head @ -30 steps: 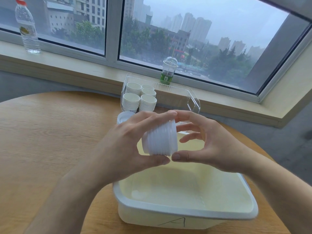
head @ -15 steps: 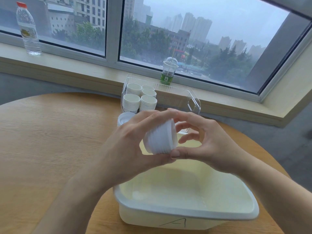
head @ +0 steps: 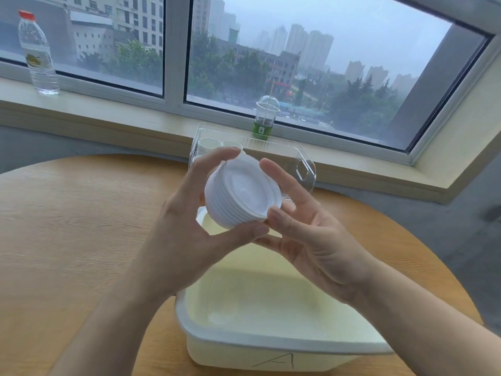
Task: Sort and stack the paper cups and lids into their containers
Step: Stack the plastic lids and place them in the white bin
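I hold a stack of white lids (head: 238, 198) up in front of me, above the far end of the cream tub (head: 273, 346) marked A. My left hand (head: 189, 221) grips it, fingers curled over the top and thumb under the ribbed side. My right hand (head: 306, 226) is loosely spread, fingertips and thumb touching the stack's rim. The stack lies tilted, its axis running from my left palm toward the right and toward me, flat face showing. The clear bin (head: 303, 169) with the paper cups (head: 207, 145) sits just beyond my hands on the desk (head: 67, 226), so I judge the lids go forward and down, left hand carrying, after I turn the stack upright.
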{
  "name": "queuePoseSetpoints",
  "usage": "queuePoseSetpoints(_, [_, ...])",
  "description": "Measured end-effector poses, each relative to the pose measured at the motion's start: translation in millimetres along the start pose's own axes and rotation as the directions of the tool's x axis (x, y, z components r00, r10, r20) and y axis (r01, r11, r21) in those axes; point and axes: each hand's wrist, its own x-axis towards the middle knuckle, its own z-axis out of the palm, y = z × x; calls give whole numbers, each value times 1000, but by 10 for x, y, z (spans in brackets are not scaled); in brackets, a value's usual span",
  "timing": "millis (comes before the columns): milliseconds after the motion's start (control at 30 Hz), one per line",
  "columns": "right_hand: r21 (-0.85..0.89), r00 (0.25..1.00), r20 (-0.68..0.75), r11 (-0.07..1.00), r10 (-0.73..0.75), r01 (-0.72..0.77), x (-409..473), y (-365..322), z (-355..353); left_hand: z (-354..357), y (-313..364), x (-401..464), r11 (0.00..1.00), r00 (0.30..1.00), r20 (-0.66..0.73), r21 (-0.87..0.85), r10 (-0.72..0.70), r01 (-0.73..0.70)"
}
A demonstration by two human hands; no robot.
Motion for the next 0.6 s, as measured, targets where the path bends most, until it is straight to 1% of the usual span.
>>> queuePoseSetpoints(100, [-43, 1000, -23, 999, -10, 9, 23, -14, -22, -23, 1, 14, 996, 999, 34, -86, -11, 14])
queuePoseSetpoints(167, [-101, 999, -46, 995, -18, 13, 34, -30, -54, -58, -1, 33, 988, 998, 54, -150, -26, 34])
queuePoseSetpoints(300, [-210, 997, -67, 978, -38, 23, 40, -30, -120, -122, -21, 63, 972, 994, 63, -210, -92, 103])
queuePoseSetpoints(500, [-269, 996, -80, 963, -47, 24, 36, 33, -167, -153, -41, 54, 959, 977, 157, -220, -147, 180])
queuePoseSetpoints(567, [-298, 998, -64, 954, -28, 8, 21, 48, -196, -190, -53, 45, 968, 969, 192, -167, -154, 187])
queuePoseSetpoints(600, [-319, 998, -60, 948, -12, -7, 10, 53, -219, -213, -72, 39, 977, 967, 202, -115, -156, 182])
